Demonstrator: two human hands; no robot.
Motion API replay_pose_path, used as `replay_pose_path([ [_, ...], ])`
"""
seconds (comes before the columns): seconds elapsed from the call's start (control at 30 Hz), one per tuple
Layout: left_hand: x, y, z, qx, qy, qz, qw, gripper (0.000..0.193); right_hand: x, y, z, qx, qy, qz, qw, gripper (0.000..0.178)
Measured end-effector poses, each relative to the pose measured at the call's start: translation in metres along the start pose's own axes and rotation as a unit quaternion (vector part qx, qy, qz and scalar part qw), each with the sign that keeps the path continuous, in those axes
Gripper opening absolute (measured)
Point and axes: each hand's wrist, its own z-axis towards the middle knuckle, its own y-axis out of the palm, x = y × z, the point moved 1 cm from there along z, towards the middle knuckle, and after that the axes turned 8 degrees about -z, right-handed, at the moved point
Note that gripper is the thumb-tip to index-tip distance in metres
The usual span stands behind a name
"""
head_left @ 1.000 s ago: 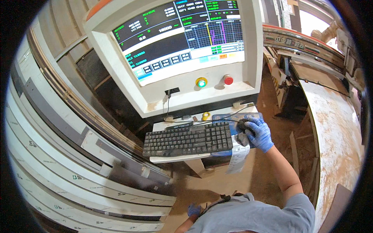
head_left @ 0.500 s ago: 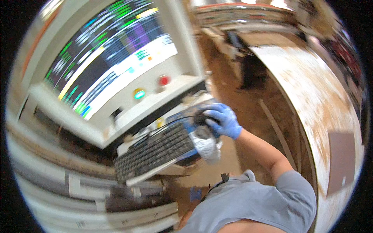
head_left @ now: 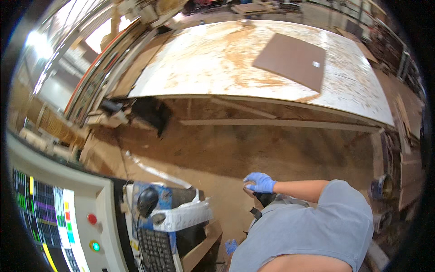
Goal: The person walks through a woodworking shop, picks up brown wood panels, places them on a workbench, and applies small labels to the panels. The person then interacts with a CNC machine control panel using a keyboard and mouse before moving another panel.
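My right hand (head_left: pixel 260 182), in a blue glove, is off the mouse and held above the floor in front of my body. Its fingers are loosely bent, and nothing shows in them. Low beside my grey shirt, only a small part of my gloved left hand (head_left: pixel 231 246) shows, its fingers too hidden to read. To the left, a black computer mouse (head_left: pixel 147 201) lies untouched on a blue pad (head_left: pixel 166 196). Behind it are a black keyboard (head_left: pixel 155 250) and a crumpled white plastic wrapper (head_left: pixel 186 216).
A control cabinet with a lit screen (head_left: pixel 45 213), a red button (head_left: pixel 92 219) and a lit green button (head_left: pixel 94 245) stands at left. Across the brown floor (head_left: pixel 217 145), a long white dusty table (head_left: pixel 195 59) carries a brown panel (head_left: pixel 290 59). Cans (head_left: pixel 381 187) stand at right.
My right hand has let go of the mouse and drawn back from it. My view has turned right, so the screen and keyboard now sit lower left and the white table lies ahead.
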Motion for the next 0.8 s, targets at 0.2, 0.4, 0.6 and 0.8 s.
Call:
replay_pose_path([
  [0.2,0.066,0.013,0.043,-0.052,0.094,-0.007,0.994,0.027,0.100,-0.030,-0.146,-0.041,0.246,-0.014,0.968,0.044],
  [0.4,0.254,0.083,0.050,-0.123,0.169,-0.070,0.975,0.034,0.176,-0.073,-0.210,0.019,0.344,-0.013,0.939,0.047],
  [0.6,0.413,0.210,0.066,-0.190,0.294,-0.127,0.928,0.031,0.235,-0.167,-0.233,0.116,0.409,0.013,0.905,0.046],
  [0.8,0.621,0.279,0.045,-0.101,0.477,-0.192,0.852,0.034,0.303,-0.238,-0.223,0.225,0.402,0.038,0.887,0.044],
])
